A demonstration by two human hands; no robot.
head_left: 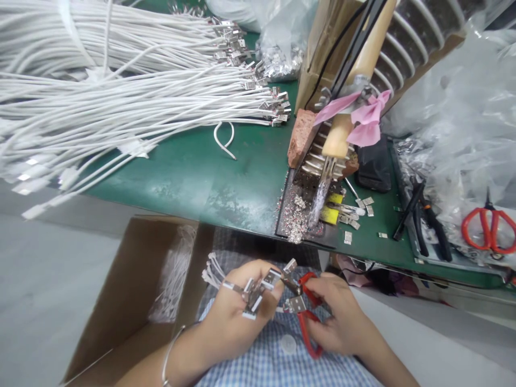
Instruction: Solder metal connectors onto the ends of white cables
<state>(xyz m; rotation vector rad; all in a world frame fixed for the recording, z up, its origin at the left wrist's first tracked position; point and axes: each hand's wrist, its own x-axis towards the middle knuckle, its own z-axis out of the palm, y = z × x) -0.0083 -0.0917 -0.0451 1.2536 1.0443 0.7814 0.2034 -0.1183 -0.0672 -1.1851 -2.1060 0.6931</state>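
My left hand [237, 312] is closed round a small bunch of white cables with metal connector ends [258, 287], which fan out between its fingers near my lap. My right hand [336, 317] grips red-handled scissors [308, 317], their blades meeting one of the metal ends close to the left hand's fingertips. Both hands sit just below the front edge of the green worktable [226, 177]. A thin bracelet circles my left wrist.
A big heap of white cables [121, 86] with metal ends covers the table's left. A soldering iron [342, 134] on a stand hangs over solder debris. Pliers [433, 226] and another pair of red scissors [489, 228] lie right. A cardboard box [137, 301] stands by my left arm.
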